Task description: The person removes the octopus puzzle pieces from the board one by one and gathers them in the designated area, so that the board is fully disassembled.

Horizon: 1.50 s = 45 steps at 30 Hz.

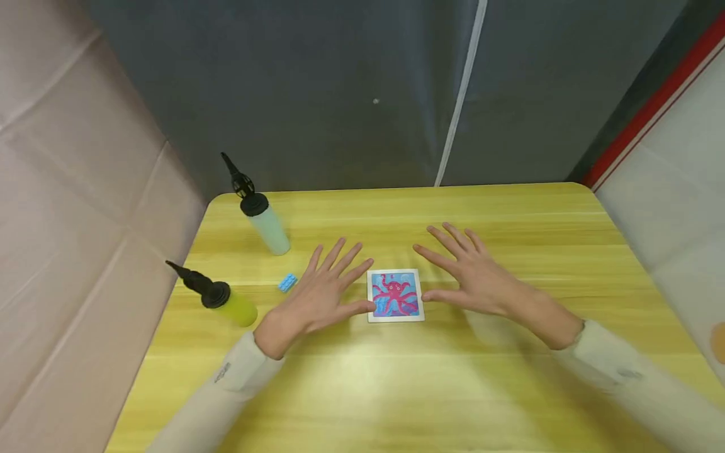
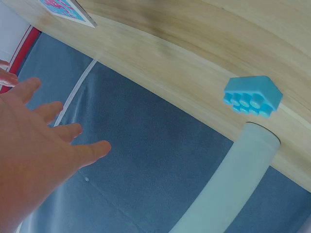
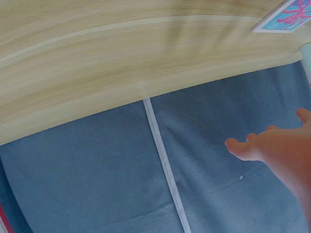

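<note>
A square picture tile (image 1: 394, 296) with a white border and a pink octopus on blue lies mid-table. On its left my left hand (image 1: 323, 292) is spread over the table, its thumb tip overlapping the tile's edge in the head view. From the other side my right hand (image 1: 472, 277) reaches in with fingers spread, thumb tip right at the tile's right edge. Neither hand holds anything. Beyond the left hand's outer side sits a small blue toy brick (image 2: 253, 94), with studs along one face in the left wrist view.
A pale green bottle (image 1: 269, 230) with a black nozzle top stands at the back left. Nearer, by the left edge, is a yellow-green bottle (image 1: 238, 309) with a similar black top. A dark grey curtain (image 1: 317, 94) hangs behind the wooden table (image 1: 408, 390).
</note>
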Tool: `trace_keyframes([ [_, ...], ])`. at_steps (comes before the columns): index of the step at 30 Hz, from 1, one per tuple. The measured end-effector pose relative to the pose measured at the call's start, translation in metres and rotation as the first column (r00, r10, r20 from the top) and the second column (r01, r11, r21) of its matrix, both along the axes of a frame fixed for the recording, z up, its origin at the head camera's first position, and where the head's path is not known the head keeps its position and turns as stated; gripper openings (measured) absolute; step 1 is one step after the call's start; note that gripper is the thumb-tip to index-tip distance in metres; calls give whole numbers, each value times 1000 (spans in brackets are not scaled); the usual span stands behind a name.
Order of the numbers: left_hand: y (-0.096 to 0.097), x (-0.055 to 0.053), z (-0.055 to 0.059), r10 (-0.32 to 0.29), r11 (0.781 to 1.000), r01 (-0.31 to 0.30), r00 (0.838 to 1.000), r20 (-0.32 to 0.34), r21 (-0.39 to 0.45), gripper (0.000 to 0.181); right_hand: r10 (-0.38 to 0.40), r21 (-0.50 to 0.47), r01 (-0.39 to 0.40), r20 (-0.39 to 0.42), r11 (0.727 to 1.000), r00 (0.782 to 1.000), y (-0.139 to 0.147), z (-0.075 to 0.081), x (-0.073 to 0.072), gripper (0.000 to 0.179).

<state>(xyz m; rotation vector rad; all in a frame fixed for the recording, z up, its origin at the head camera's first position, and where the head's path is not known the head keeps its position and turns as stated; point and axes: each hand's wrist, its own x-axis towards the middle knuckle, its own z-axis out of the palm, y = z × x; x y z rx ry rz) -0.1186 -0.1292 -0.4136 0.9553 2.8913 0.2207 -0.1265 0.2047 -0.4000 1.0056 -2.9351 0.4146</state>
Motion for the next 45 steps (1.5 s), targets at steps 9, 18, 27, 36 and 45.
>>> trace_keyframes([
  [9, -5, 3, -4, -8, 1000, 8, 1000, -9, 28, 83, -5, -34, 5, 10, 999, 1000, -5, -5, -3, 86],
  [18, -2, 7, -10, -14, 999, 13, 1000, 18, 50, 83, -17, -60, 21, 73, 998, 997, -12, -6, -6, 85],
  [27, -1, 9, -16, -23, 999, 21, 999, 43, 39, 81, -20, -84, 27, 85, 996, 996, -22, -13, -12, 81],
  [36, 2, 15, -23, -27, 999, 24, 996, 90, 40, 81, -35, -87, 46, 122, 995, 992, -30, -21, -16, 75],
  [45, 7, 25, -28, -3, 998, -9, 985, 171, 66, 80, -36, -106, 49, 121, 993, 992, -42, -26, -17, 67],
])
